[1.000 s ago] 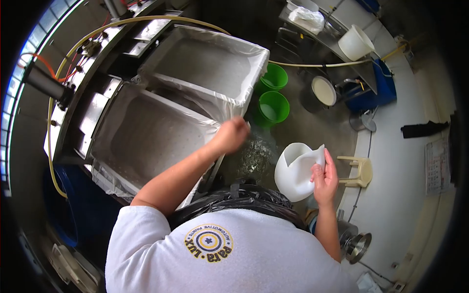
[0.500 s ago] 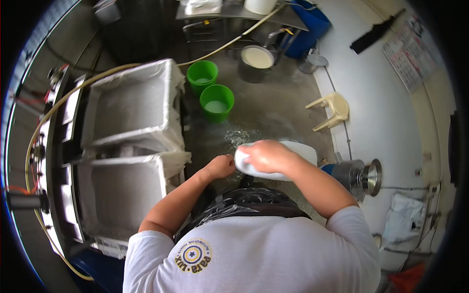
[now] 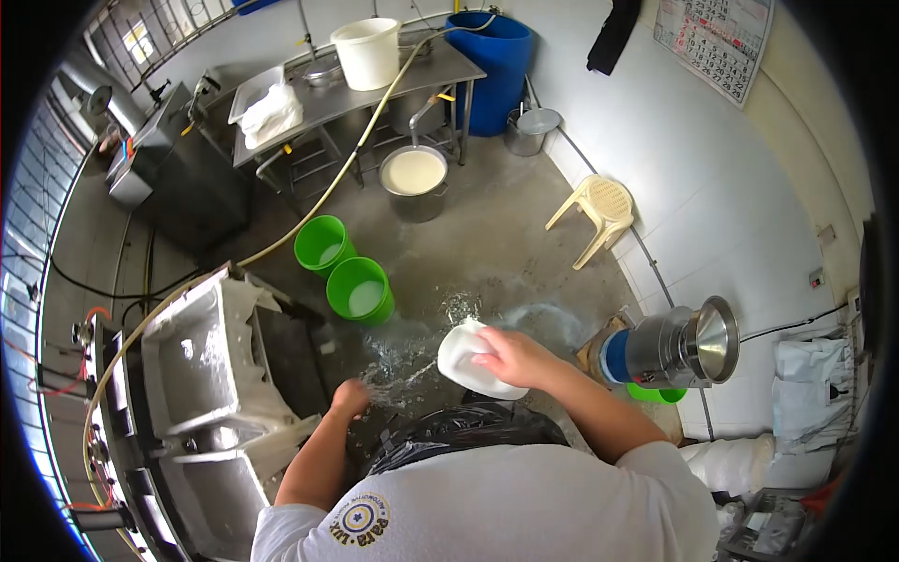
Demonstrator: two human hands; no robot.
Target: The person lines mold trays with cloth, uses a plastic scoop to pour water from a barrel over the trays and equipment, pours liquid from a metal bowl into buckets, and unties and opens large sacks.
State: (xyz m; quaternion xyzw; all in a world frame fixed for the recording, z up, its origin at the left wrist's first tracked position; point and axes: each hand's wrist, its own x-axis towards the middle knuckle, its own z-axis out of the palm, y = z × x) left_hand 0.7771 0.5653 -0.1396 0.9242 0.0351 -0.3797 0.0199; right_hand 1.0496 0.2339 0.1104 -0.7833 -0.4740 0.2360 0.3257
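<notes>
My right hand (image 3: 510, 359) grips a white plastic basin (image 3: 461, 365) by its rim, thumb on the inner side. The basin is tilted over the wet floor, and water (image 3: 403, 363) splashes beside and below it. My left hand (image 3: 350, 399) is held apart from the basin, to its left, closed in a fist; nothing shows sticking out of it. Ahead of my hands, two green buckets (image 3: 361, 290) stand on the floor with whitish liquid inside. To the left of my left hand are cloth-lined metal vats (image 3: 225, 351).
A pot of cream-coloured liquid (image 3: 414, 174) stands below the steel table (image 3: 328, 108). A yellow hose (image 3: 328, 192) runs from the blue barrel (image 3: 492, 66) toward the vats. At right are a plastic stool (image 3: 607, 201) and a metal machine (image 3: 665, 347) with a funnel-shaped top.
The view has tilted up, showing more of the room. My left hand has moved away from the basin to the left. The basin has turned in my right hand, and water now splashes across the floor.
</notes>
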